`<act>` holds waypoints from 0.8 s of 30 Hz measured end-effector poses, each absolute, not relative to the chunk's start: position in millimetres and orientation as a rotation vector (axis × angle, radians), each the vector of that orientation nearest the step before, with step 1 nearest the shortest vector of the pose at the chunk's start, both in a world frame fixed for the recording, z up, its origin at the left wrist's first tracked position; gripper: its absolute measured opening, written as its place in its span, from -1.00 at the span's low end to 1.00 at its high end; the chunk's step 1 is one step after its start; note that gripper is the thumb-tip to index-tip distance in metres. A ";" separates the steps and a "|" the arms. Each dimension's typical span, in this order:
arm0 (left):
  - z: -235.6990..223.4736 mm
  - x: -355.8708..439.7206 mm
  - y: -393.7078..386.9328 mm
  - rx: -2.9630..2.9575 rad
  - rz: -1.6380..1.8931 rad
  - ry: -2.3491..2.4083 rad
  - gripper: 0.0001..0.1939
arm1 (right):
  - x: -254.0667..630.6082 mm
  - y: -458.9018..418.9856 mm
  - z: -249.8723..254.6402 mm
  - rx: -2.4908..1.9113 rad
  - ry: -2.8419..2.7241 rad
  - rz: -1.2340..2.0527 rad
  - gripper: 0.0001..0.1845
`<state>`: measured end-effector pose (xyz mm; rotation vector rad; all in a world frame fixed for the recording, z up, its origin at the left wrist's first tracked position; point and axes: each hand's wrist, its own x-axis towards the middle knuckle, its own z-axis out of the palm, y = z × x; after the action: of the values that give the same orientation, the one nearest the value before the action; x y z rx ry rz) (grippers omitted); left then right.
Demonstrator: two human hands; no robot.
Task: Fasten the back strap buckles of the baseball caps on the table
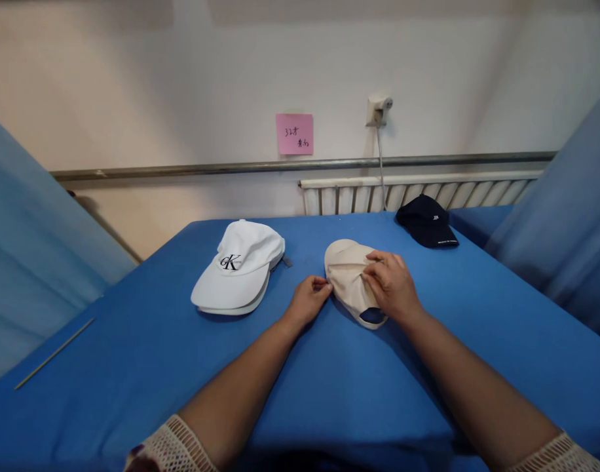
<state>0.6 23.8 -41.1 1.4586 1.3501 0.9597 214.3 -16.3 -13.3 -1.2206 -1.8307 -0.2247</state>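
A beige baseball cap (349, 275) lies on the blue-covered table, its brim pointing away from me and its rear strap opening facing me. My right hand (391, 285) is on the cap's right side, with thumb and fingers pinching the fabric of its crown. At the left edge of the same cap is my left hand (310, 300), its thumb and forefinger closed on the rim. To the left, white baseball caps (245, 262) are stacked together, the top one bearing a black "CK" logo.
A black baseball cap (425, 219) lies at the back right of the blue table (300, 393). Far left is a thin stick (54, 354). Blue curtains (29, 229) hang on both sides. Behind stand a radiator (344, 196), a metal rail (206, 168) and a plugged socket (377, 111).
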 end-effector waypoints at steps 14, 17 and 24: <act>-27.5 -15.4 27.1 1.239 0.958 1.308 -0.61 | 201.4 -27.9 -10.4 -1.048 -1.378 0.091 -0.86; -28.6 -23.0 35.1 1.341 0.939 1.351 -0.65 | 216.5 -11.8 -21.8 -1.186 -1.284 0.235 -0.81; -5.3 -22.6 21.8 1.967 1.158 1.437 -0.74 | 227.9 5.8 -41.1 -1.268 -1.533 0.377 -0.68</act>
<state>-22.6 21.8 -5.3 1.9669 1.4374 1.1578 227.9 5.8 -41.1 -1.2679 -1.5331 0.3773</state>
